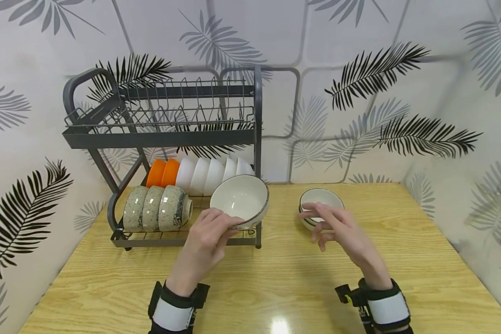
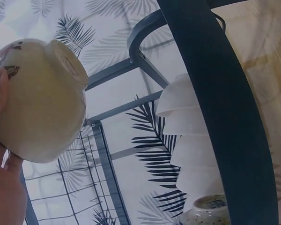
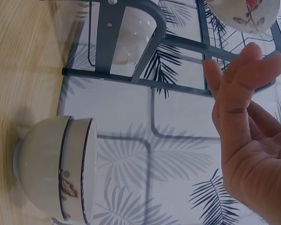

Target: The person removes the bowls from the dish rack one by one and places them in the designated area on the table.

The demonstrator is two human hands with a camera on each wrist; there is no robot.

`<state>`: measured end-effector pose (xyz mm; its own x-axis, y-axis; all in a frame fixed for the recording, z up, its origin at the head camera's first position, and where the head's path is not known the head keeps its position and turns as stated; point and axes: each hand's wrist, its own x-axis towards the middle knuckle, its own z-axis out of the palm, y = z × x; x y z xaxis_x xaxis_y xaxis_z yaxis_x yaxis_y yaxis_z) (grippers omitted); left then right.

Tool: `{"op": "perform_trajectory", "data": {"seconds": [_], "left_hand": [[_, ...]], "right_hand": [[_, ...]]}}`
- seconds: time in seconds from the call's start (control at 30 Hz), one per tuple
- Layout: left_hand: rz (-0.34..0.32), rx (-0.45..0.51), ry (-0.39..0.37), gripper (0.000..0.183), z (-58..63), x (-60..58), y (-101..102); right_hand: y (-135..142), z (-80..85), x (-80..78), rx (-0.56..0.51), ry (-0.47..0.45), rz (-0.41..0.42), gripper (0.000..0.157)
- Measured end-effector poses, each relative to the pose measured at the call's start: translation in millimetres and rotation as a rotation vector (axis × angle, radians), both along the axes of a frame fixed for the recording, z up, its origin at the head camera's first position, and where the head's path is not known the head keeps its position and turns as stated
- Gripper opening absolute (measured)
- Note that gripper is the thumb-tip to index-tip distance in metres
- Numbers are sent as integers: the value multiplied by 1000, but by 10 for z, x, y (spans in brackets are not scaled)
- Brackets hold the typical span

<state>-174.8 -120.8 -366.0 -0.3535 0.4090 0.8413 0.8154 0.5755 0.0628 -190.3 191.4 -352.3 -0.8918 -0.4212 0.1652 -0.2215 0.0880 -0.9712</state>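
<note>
A dark-rimmed bowl [image 1: 239,198] is presumably being racked, pinched in the left hand [image 1: 205,235], lowering being required next, right-hand fingers [image 1: 330,214] apart.

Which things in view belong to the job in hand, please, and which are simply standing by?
Likely the job:
left hand
held bowl
right hand
stacked bowls
rack

Likely standing by, untouched on the rack:
orange bowls
white bowls
speckled bowls

The wooden desk [image 1: 275,278] carries a dark dish rack [image 1: 163,140] and, apart to its right, an upright stack of two bowls [image 1: 322,196], while the rack's lower shelf [image 1: 158,242] holds speckled bowls [image 1: 152,208], orange bowls [image 1: 171,171] and white bowls [image 1: 200,176].
</note>
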Motion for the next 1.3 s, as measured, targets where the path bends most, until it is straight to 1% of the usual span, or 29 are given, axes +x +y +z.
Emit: {"op": "perform_trajectory", "data": {"seconds": [0.1,0.23,0.4,0.47,0.53,0.63,0.77,0.97,1.23,1.3], "left_hand": [[6,-60,34,26,2,23,47],[16,-153,75,28,10,68,132],[21,-256,73,23,1,126,257],[20,-283,61,21,-9,145,302],[22,-308,67,21,-23,159,345],[22,-339,64,22,-45,175,403],[14,-357,52,23,-66,186,455],[26,-356,49,21,-72,190,477],[15,-352,-41,20,-90,180,499],[8,-351,-57,24,-90,173,498]], "right_hand": [[-52,1,20,2,0,11,55],[-112,0,42,18,4,31,57],[-192,7,72,84,7,22,58],[-225,0,83,122,27,10,55],[-250,-19,88,158,41,-6,49],[-272,-48,83,192,49,-29,37],[-270,-86,53,204,16,-57,36],[-254,-117,20,229,-25,-89,34],[-241,-140,1,298,-36,-154,31],[-230,-148,-10,315,-32,-171,31]]}}
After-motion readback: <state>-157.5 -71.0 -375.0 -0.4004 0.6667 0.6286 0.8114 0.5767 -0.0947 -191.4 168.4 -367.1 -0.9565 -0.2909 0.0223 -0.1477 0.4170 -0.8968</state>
